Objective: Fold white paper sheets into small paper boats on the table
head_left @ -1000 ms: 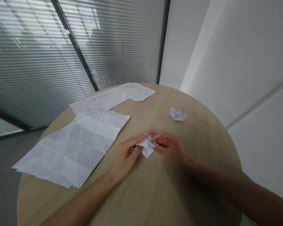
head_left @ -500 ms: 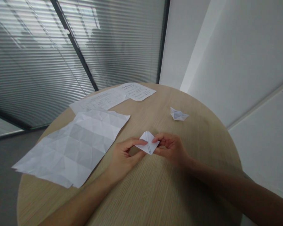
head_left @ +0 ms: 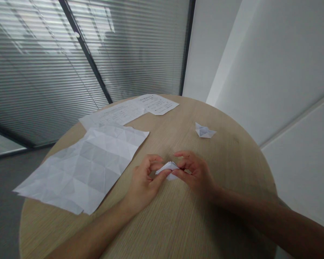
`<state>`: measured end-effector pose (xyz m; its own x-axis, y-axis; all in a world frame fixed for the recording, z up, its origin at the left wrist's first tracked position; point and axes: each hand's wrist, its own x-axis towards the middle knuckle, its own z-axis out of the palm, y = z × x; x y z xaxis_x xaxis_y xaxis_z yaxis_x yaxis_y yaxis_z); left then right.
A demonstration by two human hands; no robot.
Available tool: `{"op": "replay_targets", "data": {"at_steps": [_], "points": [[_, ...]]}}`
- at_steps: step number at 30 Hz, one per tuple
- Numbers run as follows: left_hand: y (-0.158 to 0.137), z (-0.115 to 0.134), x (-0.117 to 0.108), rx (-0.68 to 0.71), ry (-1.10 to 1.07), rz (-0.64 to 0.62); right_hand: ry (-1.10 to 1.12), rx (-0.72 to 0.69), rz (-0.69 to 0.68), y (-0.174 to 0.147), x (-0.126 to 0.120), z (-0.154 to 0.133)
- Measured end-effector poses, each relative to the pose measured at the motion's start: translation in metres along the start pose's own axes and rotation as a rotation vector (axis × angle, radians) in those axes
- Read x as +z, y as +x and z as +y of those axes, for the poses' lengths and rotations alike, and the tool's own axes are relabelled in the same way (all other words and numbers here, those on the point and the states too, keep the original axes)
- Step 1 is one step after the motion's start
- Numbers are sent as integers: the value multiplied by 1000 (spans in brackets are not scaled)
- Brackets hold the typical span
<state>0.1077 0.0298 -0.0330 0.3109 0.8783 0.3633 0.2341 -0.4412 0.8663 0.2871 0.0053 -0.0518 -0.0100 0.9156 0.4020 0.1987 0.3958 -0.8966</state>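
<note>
A small folded piece of white paper [head_left: 168, 167] is held between both hands over the near middle of the table. My left hand [head_left: 145, 178] pinches its left side, thumb on the near face and fingers curled behind. My right hand [head_left: 194, 172] grips the right side, with the thumb on the near face and the index finger raised above the paper. The two thumb tips lie close together near the paper's middle. Part of the paper is hidden behind the thumbs and fingers.
On the round wooden table [head_left: 162, 223], a folded paper boat [head_left: 204, 131] stands beyond my right hand. Large creased white sheets [head_left: 89, 162] lie at the left, and printed sheets [head_left: 158, 105] at the far edge. Window blinds [head_left: 140, 46] and a white wall [head_left: 286, 72] stand behind.
The folded paper was a flat diamond facing me; now it is tilted and its edge layers show on top. Both thumbs have moved to its near face.
</note>
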Motion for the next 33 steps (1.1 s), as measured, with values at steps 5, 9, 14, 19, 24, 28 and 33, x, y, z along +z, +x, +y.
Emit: {"op": "replay_targets", "data": {"at_steps": [5,9,14,19,24,28,33], "points": [[4,3,-5,166,105,-34,-18,-45,-29,5,-4,3],[6,0,-11,429,142,55,131,33,-39,11,-8,8],[3,-4,-12,557,249,155,582,293,-247,13,-9,9],[-1,-1,-9,628,364,25,546,454,-252,13,-8,9],[3,1,-7,357,199,-55,531,446,-155,15,-12,9],[7,-1,-6,-43,-93,-198,494,419,-174,15,-10,6],[11,3,-6,-230,-273,-253,493,398,-180,13,-4,8]]}}
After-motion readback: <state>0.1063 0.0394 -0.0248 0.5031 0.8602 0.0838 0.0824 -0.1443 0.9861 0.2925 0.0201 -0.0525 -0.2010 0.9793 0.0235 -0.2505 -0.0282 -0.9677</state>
